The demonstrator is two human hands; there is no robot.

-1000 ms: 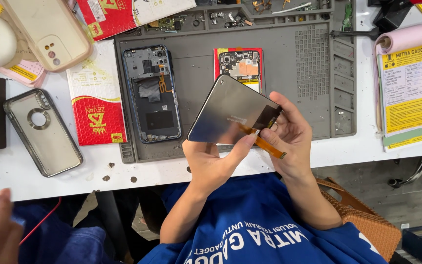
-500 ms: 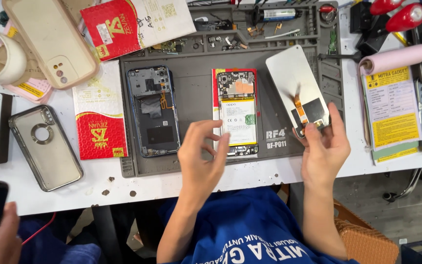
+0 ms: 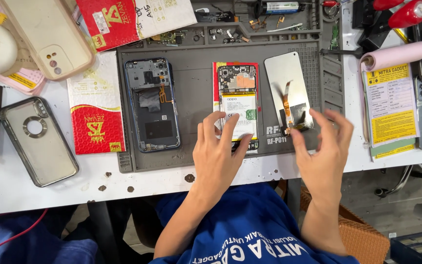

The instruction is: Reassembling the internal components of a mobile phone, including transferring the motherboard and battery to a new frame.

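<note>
My left hand [image 3: 217,152] rests with spread fingers on the lower end of an opened phone body [image 3: 237,100] with a white battery, lying on a red pad in the middle of the grey work mat [image 3: 196,83]. To its right lies a silver display panel [image 3: 289,90] face down, its orange flex cable on top. My right hand [image 3: 324,149] hovers open just below that panel, touching nothing I can see. A blue phone back frame [image 3: 151,103] lies at the mat's left.
A clear phone case [image 3: 36,140] and a red-and-white packet [image 3: 95,115] lie left of the mat, a beige case [image 3: 47,36] at the top left. Small parts and tools fill the mat's top trays. Yellow leaflets [image 3: 391,110] and a pink roll [image 3: 395,56] sit right.
The display panel went from both hands to my right hand, then onto the mat right of the phone body. My right hand let go; my left hand dropped onto the phone body.
</note>
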